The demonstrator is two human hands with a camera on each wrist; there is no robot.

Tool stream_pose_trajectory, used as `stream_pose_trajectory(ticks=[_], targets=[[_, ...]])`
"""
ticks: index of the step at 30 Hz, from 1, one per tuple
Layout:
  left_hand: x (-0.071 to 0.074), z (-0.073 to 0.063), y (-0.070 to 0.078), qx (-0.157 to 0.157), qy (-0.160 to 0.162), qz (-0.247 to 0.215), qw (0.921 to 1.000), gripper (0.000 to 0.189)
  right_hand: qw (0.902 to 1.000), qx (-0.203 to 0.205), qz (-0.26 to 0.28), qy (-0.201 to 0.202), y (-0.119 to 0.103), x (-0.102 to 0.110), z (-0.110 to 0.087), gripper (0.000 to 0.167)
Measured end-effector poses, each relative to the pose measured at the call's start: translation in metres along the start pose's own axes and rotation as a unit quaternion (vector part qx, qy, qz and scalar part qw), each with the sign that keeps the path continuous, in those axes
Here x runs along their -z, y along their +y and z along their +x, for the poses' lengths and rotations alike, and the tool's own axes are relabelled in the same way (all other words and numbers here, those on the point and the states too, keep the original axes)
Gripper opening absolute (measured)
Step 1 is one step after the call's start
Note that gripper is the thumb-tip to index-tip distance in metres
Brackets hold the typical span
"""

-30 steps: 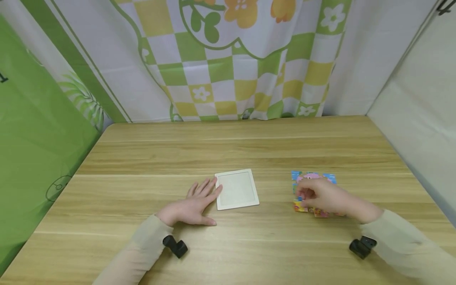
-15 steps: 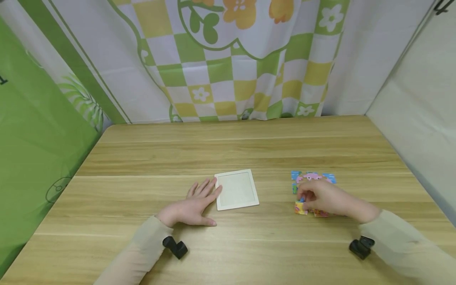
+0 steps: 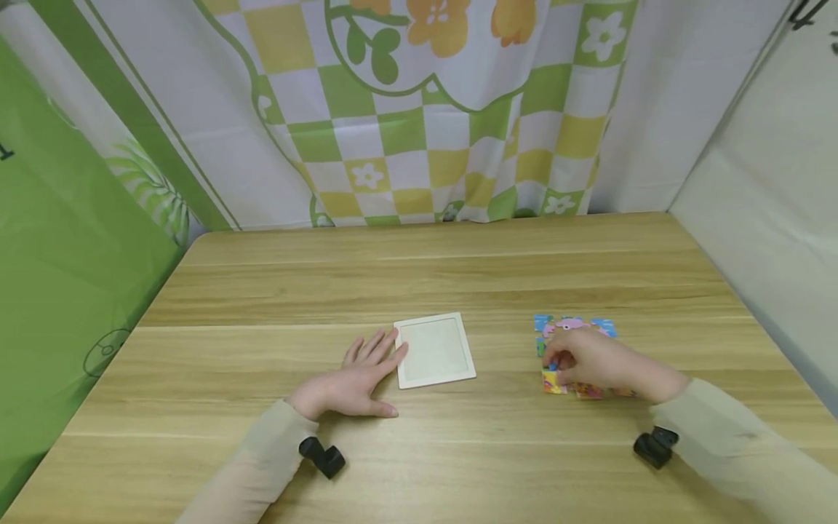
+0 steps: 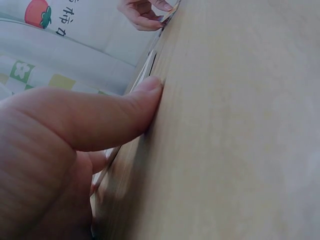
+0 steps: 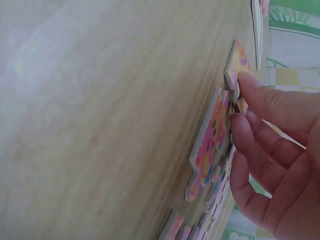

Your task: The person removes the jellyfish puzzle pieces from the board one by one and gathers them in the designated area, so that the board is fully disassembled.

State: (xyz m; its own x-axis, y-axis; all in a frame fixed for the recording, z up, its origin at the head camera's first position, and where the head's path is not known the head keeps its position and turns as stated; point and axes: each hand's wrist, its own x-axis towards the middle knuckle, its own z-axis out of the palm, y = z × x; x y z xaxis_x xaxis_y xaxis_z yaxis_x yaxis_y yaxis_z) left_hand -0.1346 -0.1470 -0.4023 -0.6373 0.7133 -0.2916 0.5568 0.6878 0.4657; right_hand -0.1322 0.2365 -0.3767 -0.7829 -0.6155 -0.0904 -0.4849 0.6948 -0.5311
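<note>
My left hand (image 3: pixel 353 382) lies with fingers spread, its fingertips on the left edge of a shallow square puzzle tray (image 3: pixel 435 353). The thumb rests on the tabletop. Over a group of colourful jigsaw pieces (image 3: pixel 576 324), my right hand (image 3: pixel 596 358) bends its thumb and fingers to pinch a yellow-and-orange jigsaw piece (image 5: pixel 236 64) at the group's near left corner. In the right wrist view the thumb tip meets this piece, which stands slightly apart from a pink-and-orange piece (image 5: pixel 207 142) beside it. The right hand hides the middle of the group in the head view.
The wood-grain table (image 3: pixel 262 284) carries the tray in the middle and the pieces to its right. A checked curtain (image 3: pixel 425 145) hangs behind the table's far edge. Green cloth (image 3: pixel 78 240) borders the left side, pale cloth (image 3: pixel 772 167) the right. Black wrist cameras (image 3: pixel 322 457) sit at both sleeves.
The yellow-and-orange piece has shifted slightly toward me and turned a little under my right fingers, which stay bent at the same corner. The left hand and the tray have kept their places.
</note>
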Motion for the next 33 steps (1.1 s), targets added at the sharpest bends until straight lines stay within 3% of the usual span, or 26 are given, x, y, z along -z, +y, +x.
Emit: stream_pose_trajectory(ticks=[21,33], targets=[[-0.002,0.001,-0.004,-0.005,0.004,0.003,1.0,0.097,0.9974,-0.031,-0.059,0.026,-0.004,-0.004,-0.001,0.022],[0.004,0.001,-0.002,-0.007,-0.016,-0.012,0.9998,0.096,0.9942,-0.031,-0.087,0.055,-0.011,-0.007,-0.006,0.018]])
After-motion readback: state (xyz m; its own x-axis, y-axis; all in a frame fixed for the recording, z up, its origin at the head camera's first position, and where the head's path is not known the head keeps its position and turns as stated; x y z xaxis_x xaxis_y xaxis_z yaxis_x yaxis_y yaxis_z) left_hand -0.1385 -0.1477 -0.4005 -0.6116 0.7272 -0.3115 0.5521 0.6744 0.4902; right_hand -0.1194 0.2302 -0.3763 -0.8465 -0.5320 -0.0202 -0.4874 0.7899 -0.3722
